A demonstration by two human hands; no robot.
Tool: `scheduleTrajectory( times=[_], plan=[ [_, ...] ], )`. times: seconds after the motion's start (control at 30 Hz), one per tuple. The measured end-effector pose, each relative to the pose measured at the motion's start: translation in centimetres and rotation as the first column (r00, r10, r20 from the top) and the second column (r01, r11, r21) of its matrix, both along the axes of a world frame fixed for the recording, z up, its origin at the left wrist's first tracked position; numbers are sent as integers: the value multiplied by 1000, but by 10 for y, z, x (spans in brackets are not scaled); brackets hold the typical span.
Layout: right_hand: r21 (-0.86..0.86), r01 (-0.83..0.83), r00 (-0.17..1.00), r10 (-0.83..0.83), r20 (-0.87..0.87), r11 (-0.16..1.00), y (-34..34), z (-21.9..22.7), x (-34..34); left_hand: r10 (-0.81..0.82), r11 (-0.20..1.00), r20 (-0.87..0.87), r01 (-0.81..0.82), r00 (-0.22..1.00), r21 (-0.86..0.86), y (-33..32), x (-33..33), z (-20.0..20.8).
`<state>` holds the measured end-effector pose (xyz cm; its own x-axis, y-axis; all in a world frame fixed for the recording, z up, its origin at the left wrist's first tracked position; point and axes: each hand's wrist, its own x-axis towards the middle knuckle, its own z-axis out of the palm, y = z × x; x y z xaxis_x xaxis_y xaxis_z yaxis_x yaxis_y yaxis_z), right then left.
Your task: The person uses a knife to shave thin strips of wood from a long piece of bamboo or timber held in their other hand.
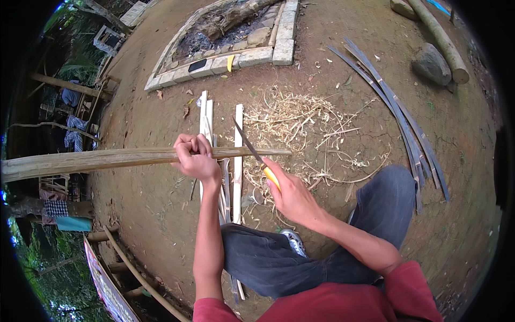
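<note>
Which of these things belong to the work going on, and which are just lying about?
Seemingly part of the work:
- yellow-handled knife, in the right hand
- long wooden pole, at the left hand
- pale shavings, probably cut from wood

Apparently just lying about:
- grey rock
- round log
- dark flat object on the stone border

No word, number or brand can be read. On the near left, a printed banner (pixel 109 285) carries pale lettering over a dark, multicoloured ground; it stands at a steep slant to the camera, and its letters are too small and squeezed together to make out.
</note>
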<state>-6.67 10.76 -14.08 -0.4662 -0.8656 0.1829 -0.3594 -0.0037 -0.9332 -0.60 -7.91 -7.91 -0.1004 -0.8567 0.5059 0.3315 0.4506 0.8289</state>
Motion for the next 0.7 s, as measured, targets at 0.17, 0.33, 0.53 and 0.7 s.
scheduleTrajectory(
  times=[0.17, 0.33, 0.53, 0.7],
  plan=[
    [-12, -4, 999, 4, 45, 1000, 5, 11, 3, 29, 997, -41, -26, 999, 70, 1, -3, 0],
    [145, -6, 957, 48, -285, 989, -2, -41, 10, 45, 999, 35, -45, 998, 13, 9, -9, -1],
    [-135, 80, 987, -98, -129, 988, -10, -13, -7, -10, 1000, 6, 10, 1000, 12, 9, -8, 0],
    [-150, 114, 977, -138, -160, 982, -9, -58, 9, -28, 999, 9, 28, 1000, 23, 18, -18, 1]
  ],
)
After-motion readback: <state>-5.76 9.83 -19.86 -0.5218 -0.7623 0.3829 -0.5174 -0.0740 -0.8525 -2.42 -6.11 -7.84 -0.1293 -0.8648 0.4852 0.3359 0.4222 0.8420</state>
